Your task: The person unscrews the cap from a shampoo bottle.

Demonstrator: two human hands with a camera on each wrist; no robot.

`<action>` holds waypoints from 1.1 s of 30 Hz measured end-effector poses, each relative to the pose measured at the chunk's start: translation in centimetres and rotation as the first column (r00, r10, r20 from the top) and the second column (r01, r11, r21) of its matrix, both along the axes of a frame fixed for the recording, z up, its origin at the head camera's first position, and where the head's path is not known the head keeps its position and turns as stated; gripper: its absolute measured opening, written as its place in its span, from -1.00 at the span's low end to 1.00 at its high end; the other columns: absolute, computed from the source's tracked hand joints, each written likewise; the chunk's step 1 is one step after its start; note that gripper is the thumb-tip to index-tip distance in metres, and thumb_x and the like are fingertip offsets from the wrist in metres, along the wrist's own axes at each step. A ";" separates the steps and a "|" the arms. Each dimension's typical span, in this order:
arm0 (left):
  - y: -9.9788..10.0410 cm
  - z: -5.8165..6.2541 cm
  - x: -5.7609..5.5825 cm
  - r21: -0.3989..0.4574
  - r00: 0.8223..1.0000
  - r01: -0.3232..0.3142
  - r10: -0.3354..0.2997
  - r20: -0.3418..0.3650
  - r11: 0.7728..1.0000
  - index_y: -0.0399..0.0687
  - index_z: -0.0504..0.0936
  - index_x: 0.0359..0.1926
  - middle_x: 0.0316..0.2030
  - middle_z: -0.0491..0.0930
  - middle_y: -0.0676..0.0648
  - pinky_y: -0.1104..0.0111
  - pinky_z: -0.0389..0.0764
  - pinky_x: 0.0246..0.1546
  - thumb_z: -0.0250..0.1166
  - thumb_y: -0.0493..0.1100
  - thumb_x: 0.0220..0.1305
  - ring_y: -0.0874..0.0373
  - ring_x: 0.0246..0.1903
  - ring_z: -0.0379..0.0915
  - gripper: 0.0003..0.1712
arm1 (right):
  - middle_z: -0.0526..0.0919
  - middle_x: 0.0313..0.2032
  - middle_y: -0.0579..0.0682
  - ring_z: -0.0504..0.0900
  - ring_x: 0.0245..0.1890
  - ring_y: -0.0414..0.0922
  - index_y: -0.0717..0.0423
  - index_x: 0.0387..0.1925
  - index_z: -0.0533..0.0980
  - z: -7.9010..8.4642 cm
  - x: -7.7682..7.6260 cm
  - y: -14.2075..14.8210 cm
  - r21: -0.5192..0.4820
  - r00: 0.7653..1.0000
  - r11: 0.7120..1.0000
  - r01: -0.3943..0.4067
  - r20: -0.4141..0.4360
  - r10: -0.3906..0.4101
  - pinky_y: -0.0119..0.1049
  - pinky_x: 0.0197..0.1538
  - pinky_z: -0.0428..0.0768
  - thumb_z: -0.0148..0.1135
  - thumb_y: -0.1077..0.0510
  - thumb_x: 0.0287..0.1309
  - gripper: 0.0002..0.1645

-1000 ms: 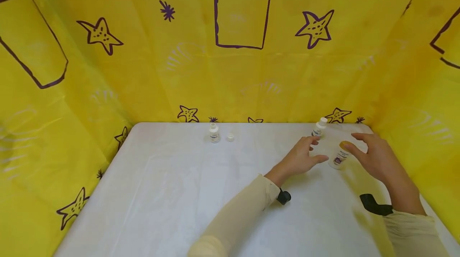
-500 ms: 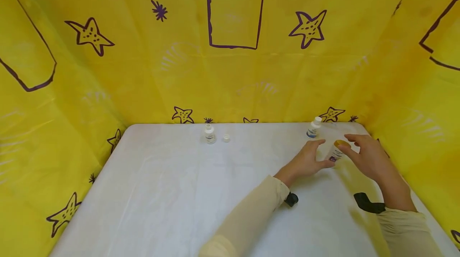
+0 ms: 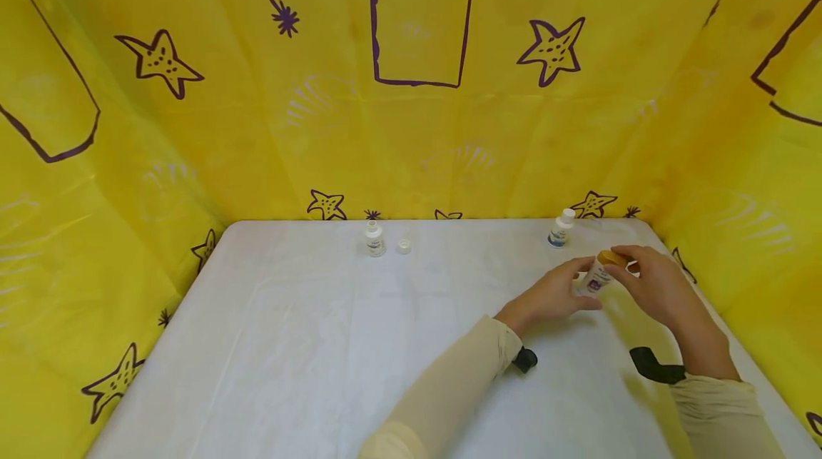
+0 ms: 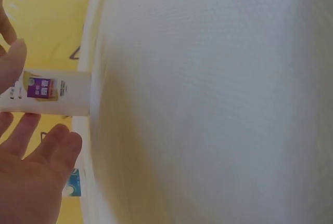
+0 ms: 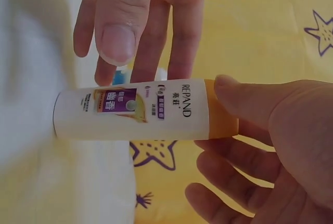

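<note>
A small white toiletry bottle point(image 3: 596, 279) with a purple label and an orange cap point(image 5: 223, 122) stands on the table's right side. My right hand point(image 3: 661, 291) pinches the cap between thumb and index finger, its other fingers loosely bent. Coming in from the left, my left hand point(image 3: 554, 293) has its fingertips at the far side of the bottle. Its thumb point(image 5: 118, 42) is extended on the near side, just off the bottle in the right wrist view. The bottle's base meets the white surface in the left wrist view.
Behind the hands stands a capped white bottle point(image 3: 561, 229) with a blue label. Further left are an uncapped white bottle point(image 3: 375, 239) and a loose white cap point(image 3: 403, 246). Yellow patterned cloth point(image 3: 411, 145) encloses the back and sides of the white table point(image 3: 289, 345).
My left hand has moved right and its fingers have reached the bottle. My right thumb and index finger have closed on the orange cap. The head view has shifted slightly.
</note>
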State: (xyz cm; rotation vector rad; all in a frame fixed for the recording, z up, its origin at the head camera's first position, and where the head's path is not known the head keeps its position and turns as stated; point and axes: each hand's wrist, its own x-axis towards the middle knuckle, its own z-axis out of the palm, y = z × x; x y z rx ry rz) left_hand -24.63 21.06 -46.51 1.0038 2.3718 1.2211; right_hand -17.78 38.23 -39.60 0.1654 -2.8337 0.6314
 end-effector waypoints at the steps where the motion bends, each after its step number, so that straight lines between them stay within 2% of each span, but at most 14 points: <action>1: 0.0 0.0 0.1 -0.003 1.000 -0.005 0.005 0.004 1.000 0.25 0.21 0.54 0.41 0.40 0.26 0.48 0.39 0.35 0.46 0.03 0.27 0.36 0.32 0.39 -0.09 | 0.65 0.00 0.44 0.66 -0.17 0.31 0.45 0.18 0.48 0.0 0.0 0.0 -0.006 1.000 1.000 0.001 0.008 -0.001 0.12 -0.21 0.63 0.27 0.07 0.39 -0.44; 4: -0.1 0.1 0.1 -0.004 1.000 -0.022 0.022 0.008 1.000 0.22 0.24 0.52 0.37 0.44 0.21 0.48 0.44 0.30 0.43 0.03 0.29 0.33 0.27 0.44 -0.14 | 0.66 -0.02 0.41 0.67 -0.16 0.30 0.43 0.18 0.49 -0.1 0.0 -0.2 -0.016 1.000 1.000 0.003 0.021 -0.003 0.08 -0.23 0.64 0.24 0.07 0.41 -0.47; 12: -0.2 0.3 0.1 0.021 0.998 -0.067 0.066 0.011 0.998 0.19 0.34 0.45 0.25 0.53 0.14 0.51 0.54 0.10 0.34 0.05 0.38 0.31 0.08 0.55 -0.32 | 0.64 0.01 0.41 0.65 -0.12 0.32 0.39 0.16 0.51 -0.2 0.1 -0.9 -0.036 1.000 0.999 -0.009 0.007 0.009 0.18 -0.16 0.62 0.19 0.08 0.45 -0.53; 16: -0.5 0.1 0.2 0.028 0.997 -0.075 0.076 -0.014 0.997 0.17 0.45 0.36 0.15 0.54 0.13 0.57 0.54 0.00 0.33 0.09 0.38 0.35 -0.01 0.54 -0.41 | 0.66 -0.05 0.37 0.66 -0.17 0.27 0.36 0.12 0.55 -0.2 0.2 -1.5 -0.036 0.999 0.999 -0.028 -0.028 0.027 0.01 -0.21 0.62 0.24 0.11 0.41 -0.57; 19: -0.8 0.0 0.1 0.065 0.996 -0.089 0.090 -0.009 0.994 0.12 0.56 0.21 0.00 0.52 0.13 0.60 0.54 -0.10 0.34 0.11 0.36 0.38 -0.11 0.50 -0.53 | 0.69 -0.10 0.32 0.67 -0.21 0.22 0.32 0.09 0.58 0.1 0.2 -1.9 -0.032 0.996 0.998 -0.054 -0.069 0.052 -0.10 -0.24 0.59 0.26 0.12 0.39 -0.61; 22: -1.2 0.2 -0.1 0.128 0.995 -0.097 0.094 0.027 0.987 0.09 0.62 0.00 -0.10 0.50 0.14 0.61 0.54 -0.17 0.35 0.12 0.35 0.41 -0.17 0.47 -0.67 | 0.68 -0.10 0.30 0.68 -0.22 0.20 0.30 0.09 0.58 0.4 0.1 -2.4 -0.035 0.992 0.996 -0.079 -0.097 0.075 -0.18 -0.24 0.58 0.26 0.13 0.39 -0.63; 25: -1.6 0.6 -0.1 0.185 0.991 -0.115 0.101 0.083 0.976 0.09 0.61 -0.11 -0.11 0.52 0.16 0.58 0.57 -0.17 0.35 0.12 0.36 0.42 -0.16 0.48 -0.73 | 0.69 -0.09 0.29 0.68 -0.22 0.19 0.30 0.08 0.59 0.7 -0.1 -2.9 -0.043 0.988 0.995 -0.095 -0.129 0.089 -0.30 -0.27 0.58 0.27 0.15 0.38 -0.65; 30: -2.4 0.8 0.1 0.196 0.982 -0.164 0.141 0.126 0.967 0.20 0.60 0.00 -0.08 0.65 0.24 0.55 0.56 -0.21 0.33 0.18 0.36 0.42 -0.20 0.50 -0.68 | 0.67 -0.06 0.33 0.68 -0.22 0.22 0.33 0.09 0.57 0.9 -0.2 -3.8 -0.076 0.984 0.991 -0.113 -0.145 0.101 -0.42 -0.29 0.54 0.26 0.17 0.39 -0.64; 33: -2.9 0.5 0.1 0.191 0.979 -0.182 0.158 0.131 0.965 0.22 0.60 0.03 -0.20 0.67 0.21 0.53 0.52 -0.35 0.32 0.21 0.35 0.37 -0.35 0.48 -0.66 | 0.66 -0.05 0.33 0.68 -0.21 0.20 0.33 0.10 0.57 0.9 -0.4 -4.4 -0.090 0.984 0.989 -0.119 -0.146 0.105 -0.43 -0.27 0.54 0.25 0.17 0.40 -0.64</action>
